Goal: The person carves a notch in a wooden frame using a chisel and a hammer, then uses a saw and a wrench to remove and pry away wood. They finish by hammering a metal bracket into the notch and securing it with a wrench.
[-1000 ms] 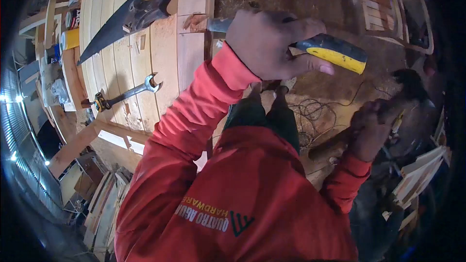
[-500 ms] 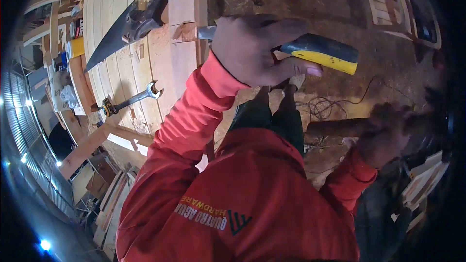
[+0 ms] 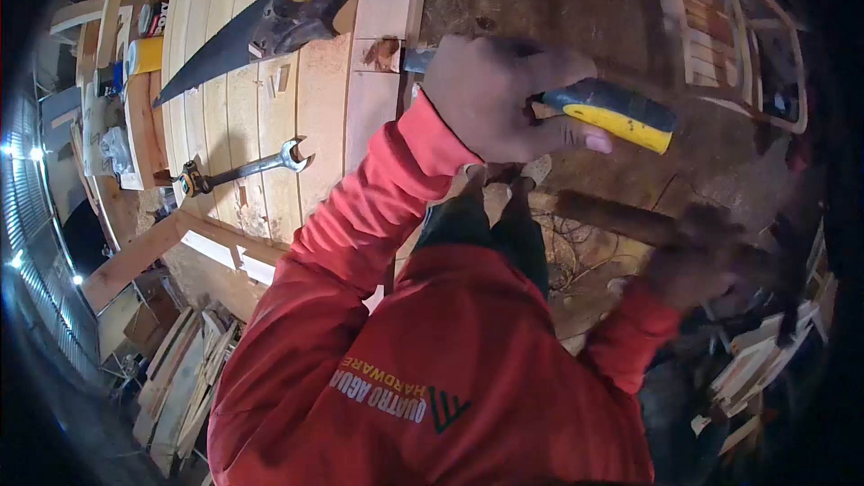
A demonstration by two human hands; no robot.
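My left hand (image 3: pixel 504 99) is wrapped round a chisel with a black and yellow handle (image 3: pixel 621 117). The chisel's metal blade (image 3: pixel 417 60) reaches a rough notch (image 3: pixel 384 54) in a pale wooden beam (image 3: pixel 371 112). On the right, my right hand (image 3: pixel 702 265), blurred, grips a dark wooden bar (image 3: pixel 612 216) that points toward my legs, apart from the chisel. A handsaw (image 3: pixel 216 47) and a large wrench (image 3: pixel 256 166) lie on the planks beside the beam.
A wooden frame (image 3: pixel 720 36) stands at the upper right. Cables (image 3: pixel 585 256) lie on the floor near my feet. Wood offcuts are piled at the lower left (image 3: pixel 180 378) and lower right (image 3: pixel 765 351). A yellow container (image 3: pixel 144 56) sits at the left.
The view has shifted, so the bench appears farther right. The dark bar has tilted and its free end is nearer my legs. My left hand still holds the chisel at the notch.
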